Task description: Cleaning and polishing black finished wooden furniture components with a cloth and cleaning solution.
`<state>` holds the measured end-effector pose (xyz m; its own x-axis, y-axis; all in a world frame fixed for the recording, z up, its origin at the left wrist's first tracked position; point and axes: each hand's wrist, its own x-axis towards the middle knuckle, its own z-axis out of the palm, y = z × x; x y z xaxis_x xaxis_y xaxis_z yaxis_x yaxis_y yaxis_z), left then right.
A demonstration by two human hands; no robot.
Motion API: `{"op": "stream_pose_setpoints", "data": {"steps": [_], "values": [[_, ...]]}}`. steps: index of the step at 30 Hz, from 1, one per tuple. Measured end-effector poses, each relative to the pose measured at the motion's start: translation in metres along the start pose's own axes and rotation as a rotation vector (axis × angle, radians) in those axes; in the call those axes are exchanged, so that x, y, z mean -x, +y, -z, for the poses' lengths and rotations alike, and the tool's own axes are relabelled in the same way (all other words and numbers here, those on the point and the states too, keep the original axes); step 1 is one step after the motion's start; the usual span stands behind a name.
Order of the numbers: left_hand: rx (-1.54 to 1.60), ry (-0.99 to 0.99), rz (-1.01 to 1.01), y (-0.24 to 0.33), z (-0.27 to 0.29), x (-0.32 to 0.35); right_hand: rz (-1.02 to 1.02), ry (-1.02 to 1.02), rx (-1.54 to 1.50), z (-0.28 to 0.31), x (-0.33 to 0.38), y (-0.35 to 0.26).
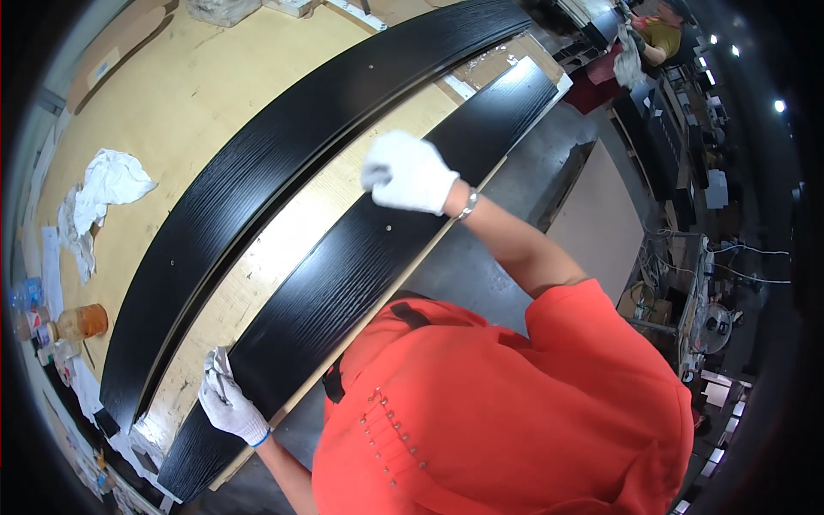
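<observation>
Two long black wood-grained panels lie side by side on the pale worktable (197, 77). The near black panel (318, 283) has a straight edge along my body. Beyond it, the far black panel (232, 176) curves outward. My left hand (230, 402), in a stained white glove, is over the near panel's left part, fingers bent together; whatever they may pinch is hidden. Over the middle of the same panel, my right hand (408, 174), also in a white glove, is closed, and anything inside it is hidden. A small light dot (388, 228) marks the panel below that hand.
A crumpled white cloth (107, 189) lies at the table's left. Near the left edge stand a jar of orange-brown liquid (83, 322) and several small bottles. Cardboard (502, 64) lies under the panels' far end. Another person (661, 39) stands at the far right, holding a cloth.
</observation>
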<state>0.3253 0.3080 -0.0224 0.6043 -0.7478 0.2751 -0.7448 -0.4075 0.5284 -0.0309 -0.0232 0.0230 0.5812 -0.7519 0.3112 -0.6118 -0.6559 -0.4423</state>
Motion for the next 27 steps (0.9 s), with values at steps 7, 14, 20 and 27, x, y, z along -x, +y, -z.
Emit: {"op": "stream_pose_setpoints", "data": {"steps": [7, 14, 20, 27], "values": [[0.884, 0.080, 0.290, 0.067, -0.018, -0.009, -0.430, 0.384, -0.312, 0.008, 0.013, 0.054], [-0.010, -0.330, -0.655, 0.197, -0.099, -0.058, -0.308, 0.320, -0.534, -0.036, 0.047, -0.022], [0.008, -0.135, -0.130, -0.009, 0.033, -0.032, -0.314, 0.326, -0.662, -0.036, 0.054, -0.004], [-0.018, 0.021, -0.302, 0.028, 0.029, -0.036, -0.332, 0.307, -0.579, -0.037, 0.053, -0.004]]}}
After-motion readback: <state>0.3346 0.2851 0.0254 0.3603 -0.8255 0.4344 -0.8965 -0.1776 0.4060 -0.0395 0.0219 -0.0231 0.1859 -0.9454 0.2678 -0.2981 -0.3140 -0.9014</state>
